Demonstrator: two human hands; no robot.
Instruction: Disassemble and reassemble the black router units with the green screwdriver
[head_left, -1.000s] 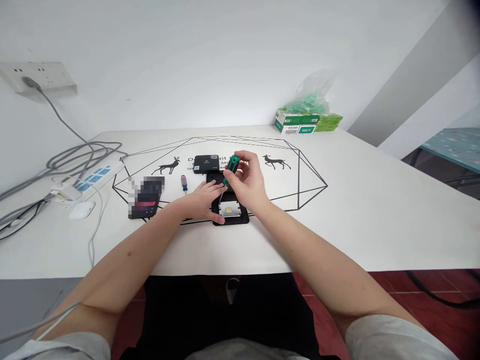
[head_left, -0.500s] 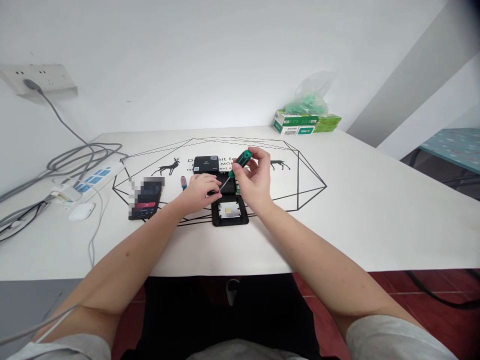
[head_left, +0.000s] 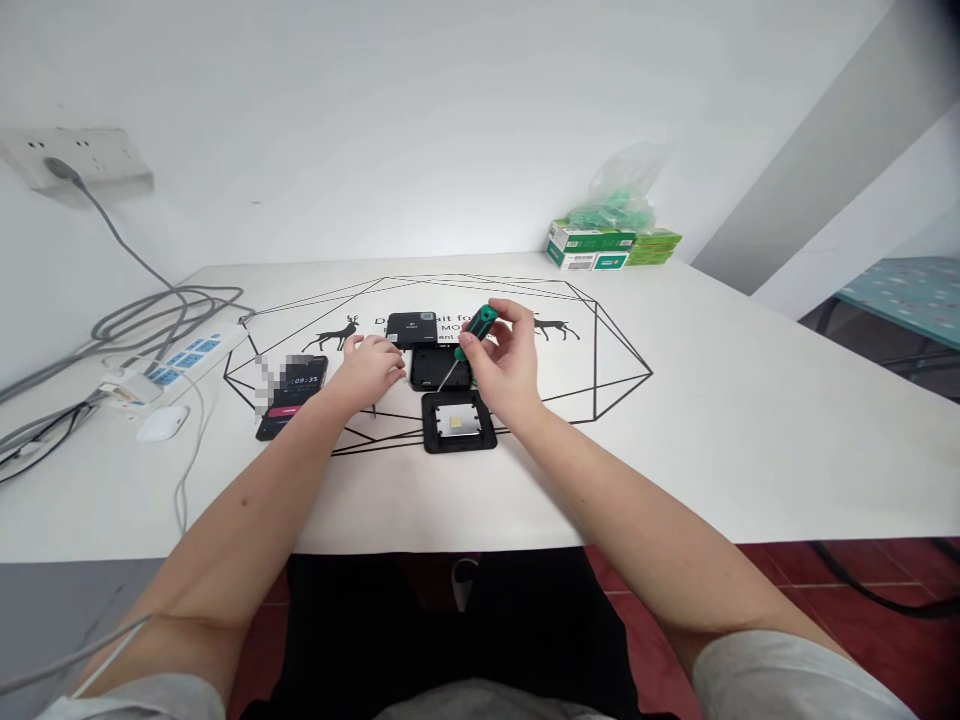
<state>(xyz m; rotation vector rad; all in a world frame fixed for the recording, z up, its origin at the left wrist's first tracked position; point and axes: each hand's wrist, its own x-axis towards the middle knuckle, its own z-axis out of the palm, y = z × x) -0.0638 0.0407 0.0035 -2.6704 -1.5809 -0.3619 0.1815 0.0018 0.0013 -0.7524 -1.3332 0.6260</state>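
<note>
Right fingers [head_left: 517, 312] closed round the green screwdriver [head_left: 481, 323], left fingers [head_left: 390, 360] half-curled, any hold hidden, beside the black case [head_left: 429, 365] on the desk [head_left: 675, 470]; slanted shaft [head_left: 449, 374], if unbraced, could skid, scratching the metal-faced plate [head_left: 459, 428].

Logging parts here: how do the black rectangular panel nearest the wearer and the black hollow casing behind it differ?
The black rectangular panel bears a silver plate; the black hollow casing looks dark inside. The panel is unobstructed; a green-black screwdriver partly hides the casing. Both look like black plastic.
</note>
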